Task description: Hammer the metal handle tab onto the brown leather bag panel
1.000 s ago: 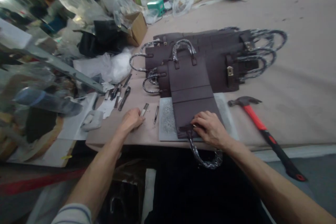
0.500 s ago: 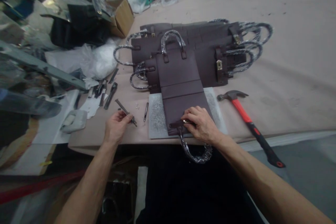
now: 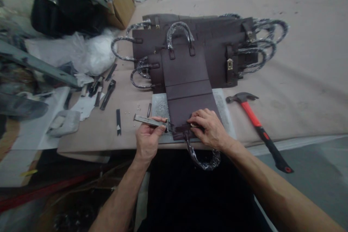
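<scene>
1. Left hand (image 3: 146, 138) closed around a flat metal punch tool (image 3: 148, 120), tip laid against the left end of the handle tab (image 3: 182, 128) at the near edge of the brown leather panel (image 3: 187, 90).
2. Right hand (image 3: 210, 128) pressed flat on that same tab, fingers curled over a small metal fitting, pinning the leather down rather than lifting anything.
3. Panel spread lengthwise over a grey speckled pad (image 3: 160, 107) at the near edge of the table (image 3: 299, 61); its wrapped handle (image 3: 202, 157) hanging over that edge, toward the body.
4. Step in hand, judging by the pose: lining up the tool on the tab, not yet striking.
5. Next move likely calling for a steady, upright tool on the mark and a free hand for the hammer (image 3: 258, 127), lying just right of the pad, well within reach of the right hand but untouched.
6. Risk worth noting: slipping of the tab once pressure comes off.
7. Behind the panel, a stack of similar brown panels (image 3: 217, 50) with wrapped handles and brass clasps.
8. To the left, loose small tools (image 3: 107, 92), a black strip (image 3: 118, 117), a few tiny studs (image 3: 138, 107) and crumpled plastic sheeting (image 3: 81, 54).
</scene>
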Action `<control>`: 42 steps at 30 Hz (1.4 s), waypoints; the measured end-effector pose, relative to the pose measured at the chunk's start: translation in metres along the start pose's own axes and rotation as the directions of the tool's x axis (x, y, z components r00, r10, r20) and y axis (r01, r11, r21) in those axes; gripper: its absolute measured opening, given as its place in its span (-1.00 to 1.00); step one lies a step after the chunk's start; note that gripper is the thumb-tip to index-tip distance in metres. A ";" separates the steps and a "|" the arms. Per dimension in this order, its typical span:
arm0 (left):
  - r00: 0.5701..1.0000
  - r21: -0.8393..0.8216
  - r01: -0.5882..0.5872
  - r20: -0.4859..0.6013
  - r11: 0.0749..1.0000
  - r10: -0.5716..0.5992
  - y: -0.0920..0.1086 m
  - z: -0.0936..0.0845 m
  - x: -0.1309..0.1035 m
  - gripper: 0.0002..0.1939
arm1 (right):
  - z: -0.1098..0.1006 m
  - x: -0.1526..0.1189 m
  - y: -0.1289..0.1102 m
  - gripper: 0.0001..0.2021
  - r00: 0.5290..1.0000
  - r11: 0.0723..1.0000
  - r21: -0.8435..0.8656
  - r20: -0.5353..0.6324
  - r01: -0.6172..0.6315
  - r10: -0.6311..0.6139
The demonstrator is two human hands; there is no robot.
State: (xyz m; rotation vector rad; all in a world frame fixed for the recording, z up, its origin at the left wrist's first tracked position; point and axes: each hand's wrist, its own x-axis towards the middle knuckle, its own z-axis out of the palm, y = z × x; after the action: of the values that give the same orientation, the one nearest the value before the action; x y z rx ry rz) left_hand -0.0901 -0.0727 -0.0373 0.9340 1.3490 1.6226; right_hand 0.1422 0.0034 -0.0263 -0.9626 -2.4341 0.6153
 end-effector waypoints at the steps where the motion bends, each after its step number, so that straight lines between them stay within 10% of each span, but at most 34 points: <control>1: 0.998 0.037 -0.050 0.032 0.998 0.049 0.000 0.003 -0.002 -0.72 | -0.001 0.000 -0.001 -0.81 1.000 1.000 -0.001 0.004 -0.003 0.003; 7: 0.970 0.159 -0.219 0.142 0.963 0.198 -0.001 0.007 -0.012 -0.89 | -0.002 0.001 -0.003 -0.78 1.000 1.000 0.023 0.012 -0.012 0.012; 34: 0.982 0.266 -0.175 0.117 0.948 0.148 -0.013 0.010 -0.020 -0.84 | -0.002 0.000 0.000 -0.86 1.000 0.999 0.045 0.020 -0.019 0.018; 42: 0.906 0.337 -0.381 0.322 0.861 0.275 -0.009 0.009 -0.008 -0.89 | -0.002 0.000 0.000 -0.84 0.999 0.999 0.041 0.029 -0.020 0.019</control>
State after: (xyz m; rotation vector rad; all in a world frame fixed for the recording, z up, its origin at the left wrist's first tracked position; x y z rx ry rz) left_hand -0.0775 -0.0754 -0.0452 1.6461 1.4050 1.4194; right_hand 0.1432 0.0040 -0.0250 -0.9679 -2.4300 0.6886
